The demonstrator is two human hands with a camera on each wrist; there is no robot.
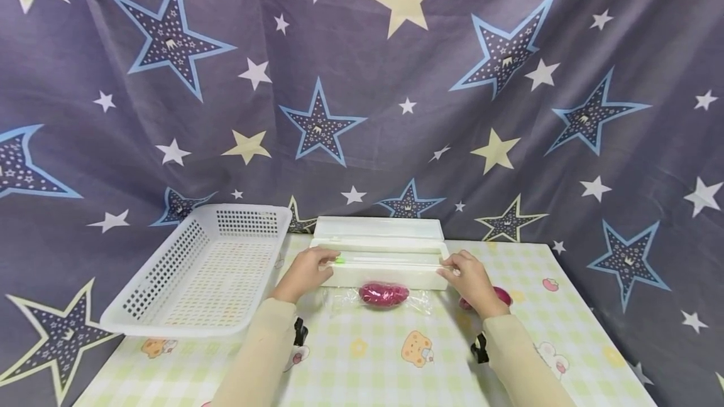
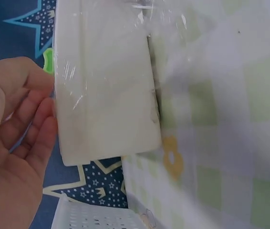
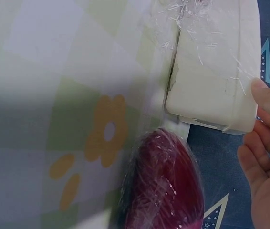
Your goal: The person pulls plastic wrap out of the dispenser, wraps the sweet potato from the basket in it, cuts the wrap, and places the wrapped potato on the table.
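A white cling film dispenser (image 1: 384,276) lies across the table with its lid (image 1: 378,228) raised. My left hand (image 1: 308,272) holds its left front edge beside a small green slider (image 1: 340,260). At the opposite end, my right hand (image 1: 468,274) grips the right edge, thumb on top and fingers behind, as the right wrist view shows. Clear film (image 1: 420,300) hangs over the dispenser's front onto the table. On or in that film sits a shiny purple-red oval item (image 1: 383,294). A second such item (image 3: 163,191), wrapped in film, lies near my right wrist.
A white perforated plastic basket (image 1: 198,325) stands on the left of the table. The checked tablecloth (image 1: 362,375) has cartoon prints. A dark curtain with stars (image 1: 362,49) hangs behind the table.
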